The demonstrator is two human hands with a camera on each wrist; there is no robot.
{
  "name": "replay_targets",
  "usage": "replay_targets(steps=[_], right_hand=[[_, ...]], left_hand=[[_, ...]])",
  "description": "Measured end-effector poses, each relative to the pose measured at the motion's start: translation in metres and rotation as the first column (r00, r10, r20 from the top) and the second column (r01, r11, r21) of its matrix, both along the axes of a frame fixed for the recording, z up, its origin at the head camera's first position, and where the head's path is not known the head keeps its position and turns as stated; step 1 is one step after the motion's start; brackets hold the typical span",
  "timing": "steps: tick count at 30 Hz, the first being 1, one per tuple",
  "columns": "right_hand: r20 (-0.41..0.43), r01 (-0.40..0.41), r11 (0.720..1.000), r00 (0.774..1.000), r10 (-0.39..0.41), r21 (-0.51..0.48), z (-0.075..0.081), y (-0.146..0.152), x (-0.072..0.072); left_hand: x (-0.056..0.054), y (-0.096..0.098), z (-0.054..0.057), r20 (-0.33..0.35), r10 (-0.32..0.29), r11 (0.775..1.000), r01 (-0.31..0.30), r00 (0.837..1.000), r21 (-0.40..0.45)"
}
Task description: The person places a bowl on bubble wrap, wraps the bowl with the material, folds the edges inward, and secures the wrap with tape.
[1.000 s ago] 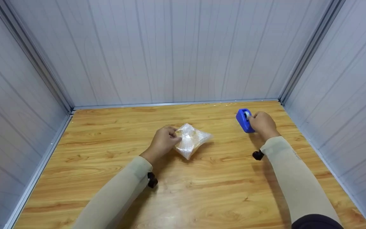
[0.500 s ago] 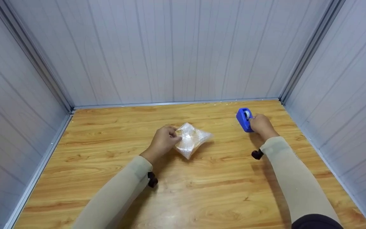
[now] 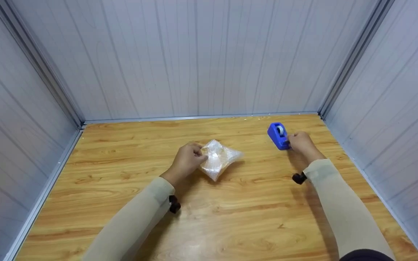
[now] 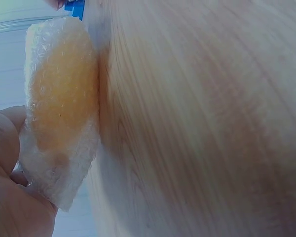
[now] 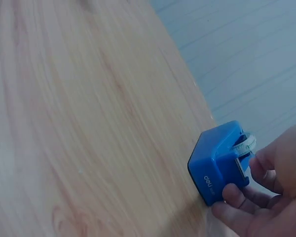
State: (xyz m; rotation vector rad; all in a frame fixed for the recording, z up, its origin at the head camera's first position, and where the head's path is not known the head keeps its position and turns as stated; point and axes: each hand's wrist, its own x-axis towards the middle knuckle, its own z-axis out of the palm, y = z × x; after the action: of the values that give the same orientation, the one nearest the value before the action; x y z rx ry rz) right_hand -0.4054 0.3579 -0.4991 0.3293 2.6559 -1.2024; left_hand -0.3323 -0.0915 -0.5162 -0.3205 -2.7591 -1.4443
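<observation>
My left hand [image 3: 188,159] pinches the left edge of a bubble-wrap packet [image 3: 216,157] on the wooden table. Something orange shows blurred through the wrap in the left wrist view, and the thumb and fingers lie at the packet's edge [image 4: 64,94]. Farther right stands a blue tape dispenser [image 3: 277,136] with a small roll of clear tape [image 5: 245,144] in it. My right hand [image 3: 303,144] is at the dispenser's cutter end, its thumb and fingertips pinching the tape there. The pinched tape end itself is mostly hidden by the fingers.
The wood-grain table [image 3: 230,221] is bounded by a pale panelled back wall [image 3: 201,65] and side walls at left and right. The dispenser stands fairly near the back edge. A small black camera hangs at each wrist.
My right hand has drawn back from beside the tape roll to the dispenser's front end. The dispenser has shifted slightly left. My left hand and the packet have stayed put.
</observation>
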Motion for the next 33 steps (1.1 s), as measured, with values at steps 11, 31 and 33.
replay_targets(steps=[11, 31, 33], right_hand=[[-0.020, -0.010, 0.998, 1.000, 0.009, -0.069, -0.019, 0.019, 0.009], [0.069, -0.076, 0.993, 0.994, 0.082, -0.090, -0.018, 0.020, 0.020], [0.075, -0.067, 0.992, 0.994, 0.075, -0.102, -0.019, 0.020, 0.020]], left_hand=[[-0.002, 0.001, -0.001, -0.001, 0.016, 1.000, -0.016, 1.000, 0.007], [0.002, 0.004, 0.000, 0.001, -0.006, 1.000, 0.006, 1.000, 0.012], [0.002, 0.005, -0.001, -0.009, 0.003, 1.000, -0.003, 1.000, 0.010]])
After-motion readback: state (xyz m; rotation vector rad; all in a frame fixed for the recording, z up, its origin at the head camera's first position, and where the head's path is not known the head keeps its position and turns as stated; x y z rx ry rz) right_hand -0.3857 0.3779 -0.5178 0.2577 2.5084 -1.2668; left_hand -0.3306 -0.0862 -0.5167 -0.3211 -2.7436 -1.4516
